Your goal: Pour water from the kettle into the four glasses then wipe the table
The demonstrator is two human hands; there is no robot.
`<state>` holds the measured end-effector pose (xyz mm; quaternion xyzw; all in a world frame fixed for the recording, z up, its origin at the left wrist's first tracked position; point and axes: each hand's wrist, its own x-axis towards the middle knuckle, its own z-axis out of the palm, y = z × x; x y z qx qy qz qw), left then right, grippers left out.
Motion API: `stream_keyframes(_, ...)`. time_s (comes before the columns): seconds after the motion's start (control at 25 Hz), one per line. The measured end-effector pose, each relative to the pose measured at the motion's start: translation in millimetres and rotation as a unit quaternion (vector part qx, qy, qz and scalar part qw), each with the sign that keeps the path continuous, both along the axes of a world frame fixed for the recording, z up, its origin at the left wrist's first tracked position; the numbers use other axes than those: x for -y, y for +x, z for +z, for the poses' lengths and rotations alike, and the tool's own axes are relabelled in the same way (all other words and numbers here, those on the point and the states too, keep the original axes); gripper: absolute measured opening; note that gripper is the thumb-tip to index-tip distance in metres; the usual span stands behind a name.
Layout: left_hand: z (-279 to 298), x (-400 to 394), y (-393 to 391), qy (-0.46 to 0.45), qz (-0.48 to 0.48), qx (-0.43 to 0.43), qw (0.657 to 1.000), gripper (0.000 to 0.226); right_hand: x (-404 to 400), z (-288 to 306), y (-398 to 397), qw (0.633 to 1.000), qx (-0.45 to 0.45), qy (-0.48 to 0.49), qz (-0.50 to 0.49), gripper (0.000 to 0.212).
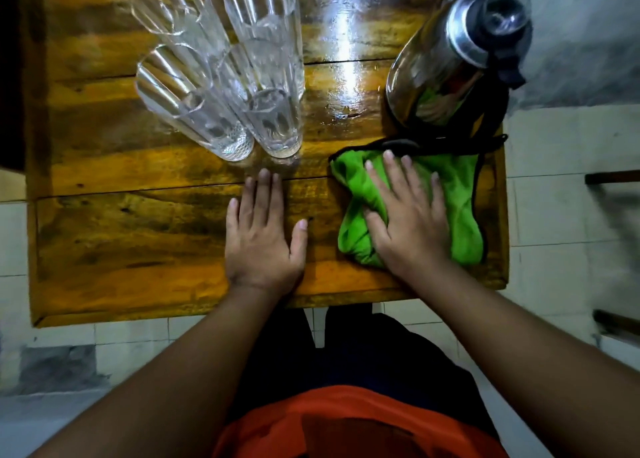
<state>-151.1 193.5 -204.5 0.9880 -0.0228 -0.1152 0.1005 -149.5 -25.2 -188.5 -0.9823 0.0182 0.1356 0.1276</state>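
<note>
Several tall clear glasses (pixel 221 76) stand grouped at the back left of the wooden table (pixel 138 236). A steel kettle (pixel 450 52) with a dark lid and black handle stands at the back right. In front of it lies a green cloth (pixel 457 194) with a black edge. My right hand (pixel 408 222) presses flat on the cloth, thumb tucked into a fold. My left hand (pixel 263 236) lies flat on the bare wood, fingers apart, just in front of the nearest glasses.
A wet, shiny patch (pixel 346 87) lies on the wood between the glasses and the kettle. The table's near edge runs just above my body. White tiled floor (pixel 561 215) surrounds the table, and dark furniture pieces (pixel 613 180) sit at the right.
</note>
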Motion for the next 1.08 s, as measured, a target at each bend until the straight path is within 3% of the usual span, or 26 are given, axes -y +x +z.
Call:
stream_keyframes(0.2,-2.3,-1.1,-2.4,-0.001,-0.001,0.005,1.0,0.076,-6.1,0.8,-50.3,1.0,-0.006,-0.015,-0.007,0.075)
stream_keyframes(0.76,3.4,1.2,-2.3,0.009,-0.009,-0.01,1.0,0.075,-11.2,12.1,-28.7,0.996,-0.052,-0.063,0.019,0.097)
stream_keyframes(0.88,28.5,0.2,2.7,-0.025,-0.003,-0.044,0.999,0.074,-15.1,38.4,-29.0,0.996,-0.087,-0.027,0.016,0.094)
stream_keyframes(1.08,114.0,13.3,8.7,-0.065,-0.07,0.041,0.995,0.071,-16.1,117.0,-7.2,0.998,0.018,0.033,0.047,0.081)
